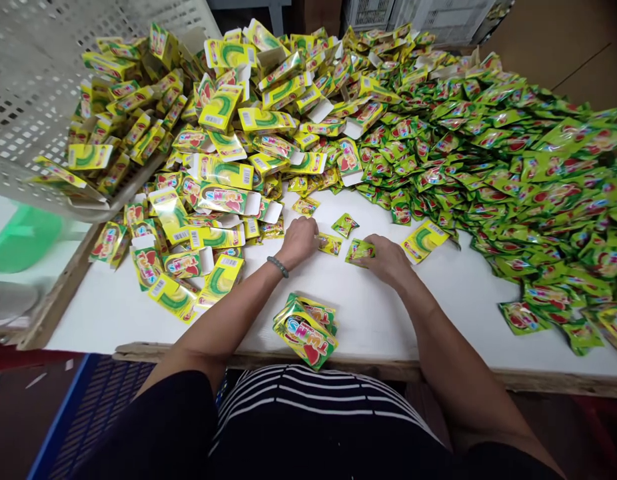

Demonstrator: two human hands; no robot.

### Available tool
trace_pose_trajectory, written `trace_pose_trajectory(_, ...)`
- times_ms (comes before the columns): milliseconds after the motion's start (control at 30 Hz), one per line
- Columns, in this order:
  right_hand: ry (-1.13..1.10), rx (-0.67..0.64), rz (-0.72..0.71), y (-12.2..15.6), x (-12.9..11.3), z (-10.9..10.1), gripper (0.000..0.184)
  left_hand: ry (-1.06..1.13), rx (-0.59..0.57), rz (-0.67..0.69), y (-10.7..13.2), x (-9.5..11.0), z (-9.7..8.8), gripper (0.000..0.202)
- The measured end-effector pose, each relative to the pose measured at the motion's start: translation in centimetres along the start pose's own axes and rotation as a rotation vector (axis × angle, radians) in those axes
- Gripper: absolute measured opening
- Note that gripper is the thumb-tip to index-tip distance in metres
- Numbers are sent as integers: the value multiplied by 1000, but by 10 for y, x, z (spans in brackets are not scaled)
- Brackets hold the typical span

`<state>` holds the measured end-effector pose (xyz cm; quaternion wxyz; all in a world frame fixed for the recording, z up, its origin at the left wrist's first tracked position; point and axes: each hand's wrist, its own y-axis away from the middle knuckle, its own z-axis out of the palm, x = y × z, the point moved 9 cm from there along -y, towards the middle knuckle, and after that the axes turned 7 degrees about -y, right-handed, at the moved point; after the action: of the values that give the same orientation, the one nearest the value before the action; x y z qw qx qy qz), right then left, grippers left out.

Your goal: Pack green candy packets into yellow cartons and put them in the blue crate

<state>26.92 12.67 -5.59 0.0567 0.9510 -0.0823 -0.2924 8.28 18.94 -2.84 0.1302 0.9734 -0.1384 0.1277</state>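
Note:
My left hand [301, 241], with a beaded bracelet on the wrist, is closed at the left edge of a small yellow sachet [330, 245]; its fingertips are partly hidden. Between the fingers of my right hand [387, 260] is a green sachet [359, 251], held just above the white tabletop [373, 313]. Another green sachet [345, 225] lies beyond and between the hands. A second yellow sachet [306, 206] rests just past my left hand. Near the front edge, several printed cartons [305, 331] are stacked flat. One yellow carton [424, 241] lies right of my right hand.
Many open yellow cartons [223, 172] are heaped at the left and back. A large pile of green sachets [493, 153] covers the right side. A white perforated basket [33, 87] tips cartons out at upper left. The wooden table edge [533, 380] runs in front of me.

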Motion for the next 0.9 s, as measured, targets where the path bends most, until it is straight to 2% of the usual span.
trace_pose_trajectory(67, -40, -20, 23, 0, -1, 0, 33, 81, -14, -30, -1, -3, 6, 25)
trace_pose_trajectory(167, -175, 13, -7, 0, -3, -7, 29, 147, -38, -51, 1, -4, 12, 31)
trace_pose_trajectory(300, -395, 12, -70, 0, -9, -10, 33, 89, -52, -28, 3, 1, 16, 30)
trace_pose_trajectory(467, -761, -28, -41, -1, -13, 2, 34, 100, -79, 53, 4, 12, 20, 14)
trace_pose_trajectory(567, -859, -53, 18, -2, -12, 14, 32, 149, -78, 52, 8, 14, 20, 28)
trace_pose_trajectory(633, -759, -32, 34, -1, -14, 19, 30, 133, -73, 28, 12, 15, 22, 35)
trace_pose_trajectory(767, -279, 71, -23, 6, -30, 21, 23, 88, -85, -2, 24, 20, 19, 26)
trace_pose_trajectory(833, -133, 80, -65, 10, -38, 23, 24, 99, -119, 21, 35, 19, 11, 26)
trace_pose_trajectory(900, -77, 64, -106, 13, -42, 27, 26, 56, -108, 27, 53, 10, -7, 26)
